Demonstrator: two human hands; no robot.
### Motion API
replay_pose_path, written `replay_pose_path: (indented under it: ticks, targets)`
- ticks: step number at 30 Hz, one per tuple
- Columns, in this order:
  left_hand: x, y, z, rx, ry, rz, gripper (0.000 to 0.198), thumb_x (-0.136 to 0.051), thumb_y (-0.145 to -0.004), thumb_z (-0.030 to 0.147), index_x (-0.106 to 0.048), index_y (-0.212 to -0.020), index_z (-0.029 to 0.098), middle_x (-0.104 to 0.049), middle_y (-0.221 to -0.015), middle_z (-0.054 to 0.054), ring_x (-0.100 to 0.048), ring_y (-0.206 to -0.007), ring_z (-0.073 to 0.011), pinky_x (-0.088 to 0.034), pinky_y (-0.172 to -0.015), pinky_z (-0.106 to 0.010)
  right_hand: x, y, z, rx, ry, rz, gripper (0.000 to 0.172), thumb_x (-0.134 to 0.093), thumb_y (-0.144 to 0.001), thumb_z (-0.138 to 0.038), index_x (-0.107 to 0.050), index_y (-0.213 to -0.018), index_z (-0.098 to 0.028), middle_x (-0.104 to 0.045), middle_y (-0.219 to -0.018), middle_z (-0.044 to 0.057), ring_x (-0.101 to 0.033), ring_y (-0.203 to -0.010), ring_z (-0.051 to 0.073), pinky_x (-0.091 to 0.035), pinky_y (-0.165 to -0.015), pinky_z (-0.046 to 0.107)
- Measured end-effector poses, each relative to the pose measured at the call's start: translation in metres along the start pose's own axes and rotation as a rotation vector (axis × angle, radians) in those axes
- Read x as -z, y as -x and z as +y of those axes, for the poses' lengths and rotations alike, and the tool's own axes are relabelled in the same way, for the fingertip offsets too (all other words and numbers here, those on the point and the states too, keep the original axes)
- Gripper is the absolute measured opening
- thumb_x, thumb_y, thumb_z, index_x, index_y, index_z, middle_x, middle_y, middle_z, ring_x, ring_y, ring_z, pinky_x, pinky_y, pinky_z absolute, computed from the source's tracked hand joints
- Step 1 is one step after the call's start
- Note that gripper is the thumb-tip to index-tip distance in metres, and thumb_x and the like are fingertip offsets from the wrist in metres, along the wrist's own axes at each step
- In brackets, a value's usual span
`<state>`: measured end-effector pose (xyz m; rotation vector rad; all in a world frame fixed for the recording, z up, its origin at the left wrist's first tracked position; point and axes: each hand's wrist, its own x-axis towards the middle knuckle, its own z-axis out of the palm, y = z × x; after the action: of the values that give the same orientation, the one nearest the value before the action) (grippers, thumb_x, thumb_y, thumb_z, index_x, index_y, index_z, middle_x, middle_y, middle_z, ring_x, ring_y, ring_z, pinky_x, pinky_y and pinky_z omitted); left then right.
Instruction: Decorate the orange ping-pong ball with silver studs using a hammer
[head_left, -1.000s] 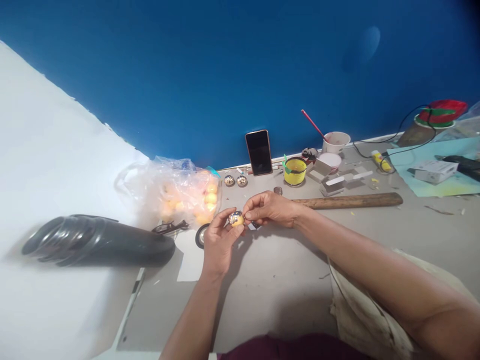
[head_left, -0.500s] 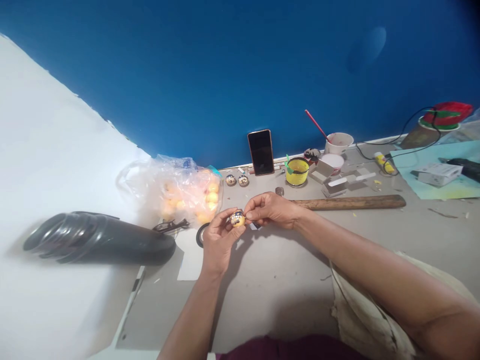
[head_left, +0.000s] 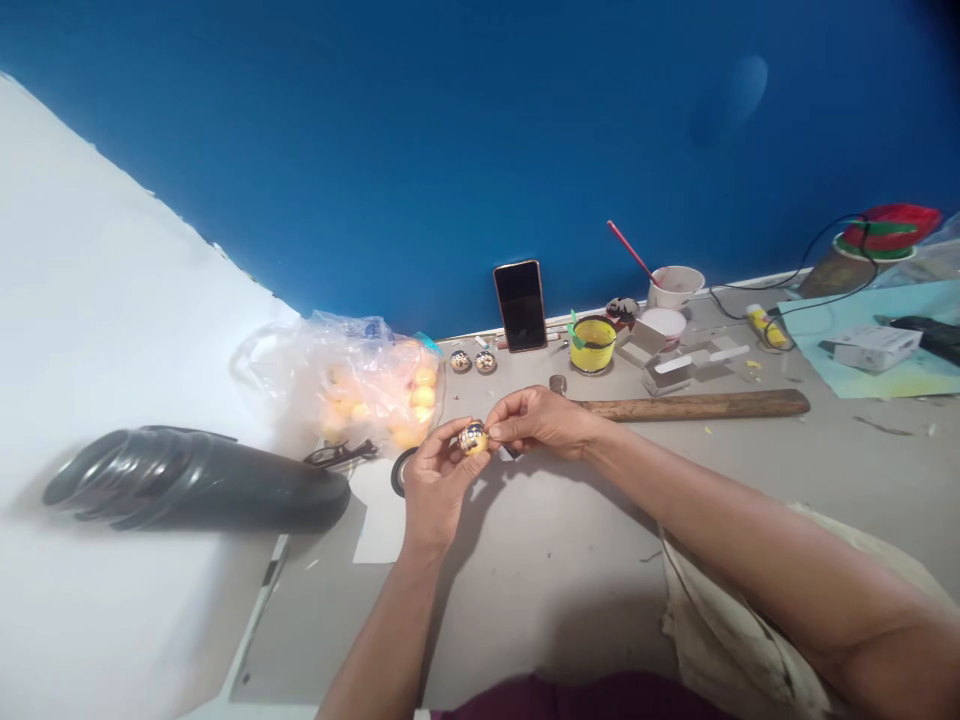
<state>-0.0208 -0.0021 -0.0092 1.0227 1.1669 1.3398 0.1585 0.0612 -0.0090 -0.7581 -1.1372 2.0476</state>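
A small ball [head_left: 473,438], yellow with shiny dark and silvery patches, is held above the table by my left hand [head_left: 439,485], between its thumb and fingers. My right hand [head_left: 536,420] is pinched at the ball's right side; whether it grips the ball or something tiny on it is too small to tell. Two similar shiny balls [head_left: 460,362] [head_left: 485,362] lie farther back, near an upright phone [head_left: 521,305]. Behind my left hand is part of a black ring [head_left: 401,472] on white paper [head_left: 377,520].
Left stand a plastic bag of orange balls [head_left: 360,385] and a dark roll [head_left: 202,480]. A wooden handle [head_left: 697,405], yellow tin [head_left: 592,345], opened box [head_left: 667,370] and white cup [head_left: 676,287] are right. A cloth [head_left: 735,620] lies under my right forearm.
The view has shifted very slightly. Both hands keep the same hold at the ball, which looks turned a little at most.
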Motion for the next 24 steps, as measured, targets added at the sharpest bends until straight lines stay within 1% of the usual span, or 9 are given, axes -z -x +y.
replay_pose_path:
  ticks: [4, 10, 17, 19, 21, 22, 24]
  targets:
    - [0.0000, 0.0007, 0.0003, -0.004, -0.031, 0.024, 0.044, -0.092, -0.059, 0.022, -0.075, -0.100, 0.021, -0.078, -0.093, -0.003, -0.073, -0.082, -0.0185, -0.059, -0.079, -0.030, -0.0002, 0.0001, -0.0014, 0.001, 0.026, 0.001, 0.029, -0.090, -0.061, -0.032, -0.076, -0.077, -0.012, -0.071, -0.069, 0.004, -0.050, -0.053, 0.006, -0.034, -0.045, 0.018]
    - [-0.0003, 0.0015, 0.0013, 0.011, -0.071, 0.061, 0.047, -0.093, -0.057, 0.023, -0.077, -0.102, 0.019, -0.078, -0.087, -0.004, -0.073, -0.079, -0.0199, -0.059, -0.077, -0.033, 0.0001, 0.0018, -0.0041, 0.014, 0.066, -0.016, 0.025, -0.088, -0.062, -0.029, -0.074, -0.075, -0.012, -0.071, -0.070, 0.004, -0.051, -0.054, 0.007, -0.036, -0.048, 0.019]
    - [-0.0003, 0.0012, -0.0004, 0.054, -0.073, 0.095, 0.051, -0.094, -0.055, 0.025, -0.078, -0.103, 0.018, -0.078, -0.086, -0.004, -0.074, -0.077, -0.0207, -0.060, -0.074, -0.033, -0.0014, 0.0001, -0.0032, 0.053, 0.110, -0.017, 0.022, -0.084, -0.064, -0.027, -0.072, -0.075, -0.012, -0.070, -0.067, 0.003, -0.051, -0.053, 0.007, -0.037, -0.048, 0.019]
    - [-0.0011, 0.0025, 0.0000, 0.039, -0.107, 0.123, 0.049, -0.093, -0.056, 0.026, -0.078, -0.103, 0.019, -0.079, -0.088, -0.004, -0.073, -0.079, -0.0200, -0.060, -0.075, -0.031, -0.0024, -0.0008, -0.0031, 0.065, 0.127, -0.008, 0.022, -0.083, -0.064, -0.027, -0.070, -0.075, -0.013, -0.069, -0.066, 0.002, -0.051, -0.053, 0.008, -0.036, -0.048, 0.019]
    - [-0.0012, 0.0040, 0.0007, -0.005, -0.177, 0.148, 0.044, -0.092, -0.059, 0.027, -0.079, -0.100, 0.020, -0.079, -0.093, -0.005, -0.073, -0.082, -0.0203, -0.060, -0.076, -0.030, -0.0035, -0.0013, -0.0036, 0.071, 0.151, 0.004, 0.022, -0.083, -0.063, -0.025, -0.067, -0.074, -0.014, -0.067, -0.062, 0.000, -0.051, -0.052, 0.008, -0.037, -0.048, 0.019]
    - [-0.0008, 0.0044, 0.0010, -0.032, -0.214, 0.155, 0.042, -0.092, -0.060, 0.027, -0.079, -0.099, 0.020, -0.079, -0.096, -0.005, -0.073, -0.084, -0.0209, -0.060, -0.076, -0.029, -0.0040, -0.0014, -0.0039, 0.071, 0.167, 0.010, 0.022, -0.082, -0.062, -0.024, -0.065, -0.073, -0.015, -0.066, -0.059, -0.001, -0.051, -0.051, 0.008, -0.037, -0.048, 0.019]
    - [0.0010, 0.0042, 0.0007, -0.041, -0.257, 0.154, 0.040, -0.091, -0.061, 0.027, -0.080, -0.099, 0.020, -0.079, -0.097, -0.006, -0.073, -0.084, -0.0218, -0.060, -0.074, -0.029, -0.0046, -0.0012, -0.0048, 0.068, 0.196, 0.015, 0.022, -0.081, -0.062, -0.023, -0.063, -0.072, -0.016, -0.062, -0.056, -0.004, -0.051, -0.051, 0.008, -0.037, -0.048, 0.019]
